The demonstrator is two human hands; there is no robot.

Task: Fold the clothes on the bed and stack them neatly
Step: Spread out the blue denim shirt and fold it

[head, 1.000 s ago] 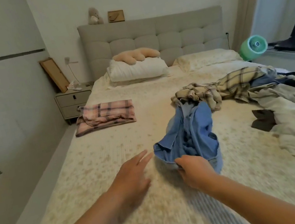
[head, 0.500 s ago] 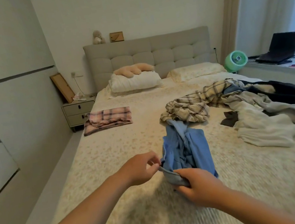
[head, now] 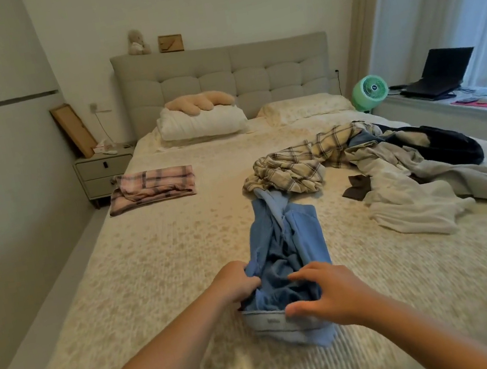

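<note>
A crumpled blue garment (head: 291, 241) lies stretched along the middle of the bed (head: 152, 265), its waistband end nearest me. My left hand (head: 236, 281) grips the left side of that end, fingers curled into the cloth. My right hand (head: 329, 291) is at the right side, thumb on the pale waistband and fingers spread over the folds. The garment's far end runs under a beige plaid shirt (head: 294, 165). A folded pink plaid garment (head: 153, 187) sits at the bed's left edge.
A heap of unfolded clothes (head: 423, 175), white, grey and dark, covers the bed's right side. Pillows (head: 202, 123) lie at the headboard. A nightstand (head: 103, 173) stands at the left; a green fan (head: 370, 92) and a laptop (head: 440, 71) are at the right.
My left hand went from flat on the bedspread to gripping the blue garment's left edge. My right hand loosened its grip and spread its fingers. The garment now lies stretched longer.
</note>
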